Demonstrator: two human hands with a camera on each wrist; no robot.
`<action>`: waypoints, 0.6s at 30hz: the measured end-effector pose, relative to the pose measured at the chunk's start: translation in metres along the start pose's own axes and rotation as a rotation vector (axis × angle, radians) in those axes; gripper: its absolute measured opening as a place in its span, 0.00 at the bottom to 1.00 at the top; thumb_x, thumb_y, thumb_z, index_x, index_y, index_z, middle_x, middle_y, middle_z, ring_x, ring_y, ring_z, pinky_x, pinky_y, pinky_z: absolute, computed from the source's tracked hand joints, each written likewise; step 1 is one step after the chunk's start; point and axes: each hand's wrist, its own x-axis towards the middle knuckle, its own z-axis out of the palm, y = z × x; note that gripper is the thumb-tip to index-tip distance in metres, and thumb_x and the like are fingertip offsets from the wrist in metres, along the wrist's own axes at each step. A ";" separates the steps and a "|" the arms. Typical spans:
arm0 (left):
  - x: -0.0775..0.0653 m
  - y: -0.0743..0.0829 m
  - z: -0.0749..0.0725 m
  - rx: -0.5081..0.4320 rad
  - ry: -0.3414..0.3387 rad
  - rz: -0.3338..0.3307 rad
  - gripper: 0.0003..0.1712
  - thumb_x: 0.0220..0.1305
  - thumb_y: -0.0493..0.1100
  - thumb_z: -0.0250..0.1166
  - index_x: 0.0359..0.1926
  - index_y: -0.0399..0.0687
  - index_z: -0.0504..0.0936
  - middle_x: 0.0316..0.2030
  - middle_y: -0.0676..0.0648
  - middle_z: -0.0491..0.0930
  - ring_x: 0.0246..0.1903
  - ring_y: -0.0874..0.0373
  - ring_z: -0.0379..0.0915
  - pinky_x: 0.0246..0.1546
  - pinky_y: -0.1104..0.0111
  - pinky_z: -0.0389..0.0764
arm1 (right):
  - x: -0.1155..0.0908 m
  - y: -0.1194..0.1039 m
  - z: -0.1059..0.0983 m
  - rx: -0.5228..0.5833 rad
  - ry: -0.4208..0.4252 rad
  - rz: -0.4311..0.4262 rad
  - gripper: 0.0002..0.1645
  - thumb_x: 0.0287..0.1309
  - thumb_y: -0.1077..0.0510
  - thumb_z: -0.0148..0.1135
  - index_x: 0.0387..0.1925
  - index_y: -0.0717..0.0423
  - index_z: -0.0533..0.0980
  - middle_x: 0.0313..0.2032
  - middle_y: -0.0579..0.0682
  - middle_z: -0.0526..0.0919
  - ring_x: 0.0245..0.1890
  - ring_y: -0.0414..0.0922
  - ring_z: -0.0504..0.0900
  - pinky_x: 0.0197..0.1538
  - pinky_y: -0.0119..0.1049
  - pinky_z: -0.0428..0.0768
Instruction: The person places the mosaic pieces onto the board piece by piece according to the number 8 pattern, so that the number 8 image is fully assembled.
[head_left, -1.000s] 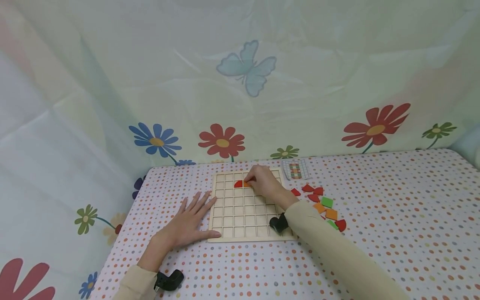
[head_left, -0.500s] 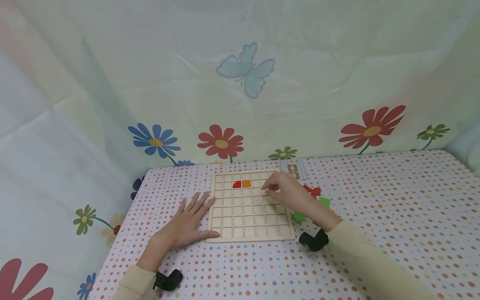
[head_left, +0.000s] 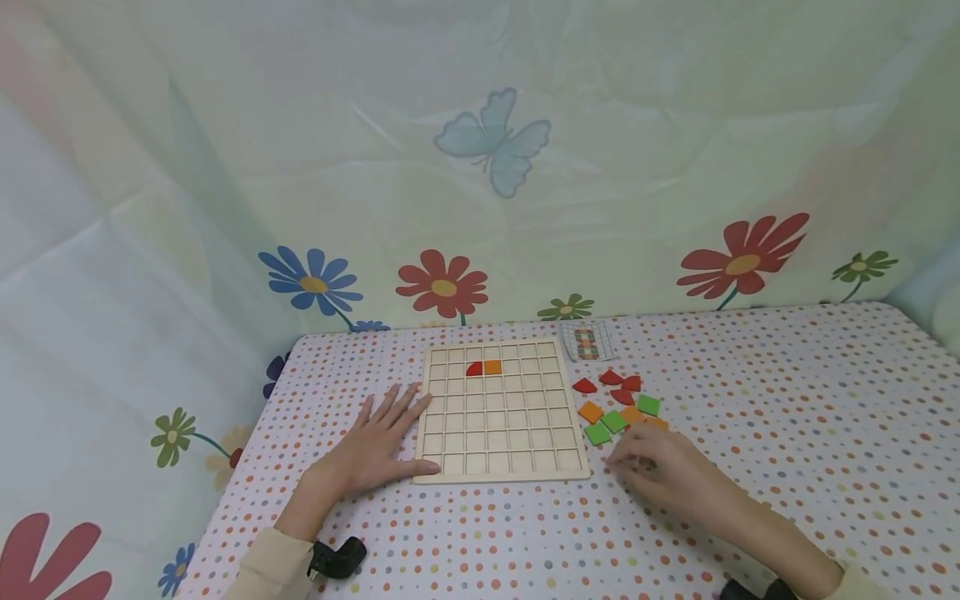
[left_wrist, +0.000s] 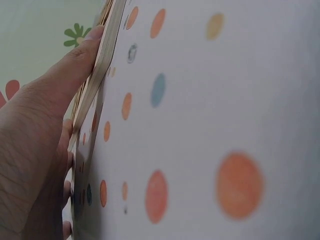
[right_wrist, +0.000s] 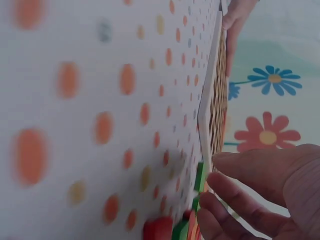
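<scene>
A wooden grid board (head_left: 503,480) lies on the dotted tabletop. In its upper cells sit a red quarter-round tile (head_left: 475,369) and an orange square tile (head_left: 492,367). My left hand (head_left: 375,442) rests at the board's left side with fingers spread; its thumb (left_wrist: 65,75) lies on the board's rim. To the right of the board my right hand (head_left: 667,471) hovers beside the loose tiles, fingers loosely bent, with nothing visible between them. Green square tiles (head_left: 597,433) lie nearest its fingertips, and the hand partly covers an orange tile (head_left: 657,422).
Several red quarter-round tiles (head_left: 585,386) and an orange tile (head_left: 591,412) lie right of the board. A small printed pattern card (head_left: 587,342) lies at the board's upper right corner. A flowered cloth (head_left: 600,167) hangs behind the table.
My right hand has left the orange square tile in the board and moved right and toward me, to the loose tiles. My left hand has stayed at the board's edge.
</scene>
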 end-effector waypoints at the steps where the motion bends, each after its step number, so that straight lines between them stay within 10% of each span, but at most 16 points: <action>1: 0.000 0.000 0.000 -0.003 0.002 0.000 0.61 0.64 0.79 0.59 0.85 0.55 0.48 0.84 0.47 0.40 0.83 0.42 0.31 0.79 0.39 0.36 | -0.006 0.004 -0.001 -0.024 0.019 0.005 0.12 0.54 0.66 0.78 0.34 0.46 0.87 0.36 0.37 0.82 0.36 0.35 0.77 0.34 0.30 0.79; 18: 0.001 -0.001 0.001 -0.001 -0.013 -0.013 0.61 0.63 0.79 0.59 0.85 0.56 0.48 0.85 0.48 0.39 0.83 0.43 0.31 0.79 0.40 0.34 | -0.034 0.032 -0.010 -0.104 0.001 0.262 0.16 0.47 0.65 0.83 0.40 0.58 0.87 0.37 0.45 0.80 0.34 0.42 0.81 0.36 0.35 0.81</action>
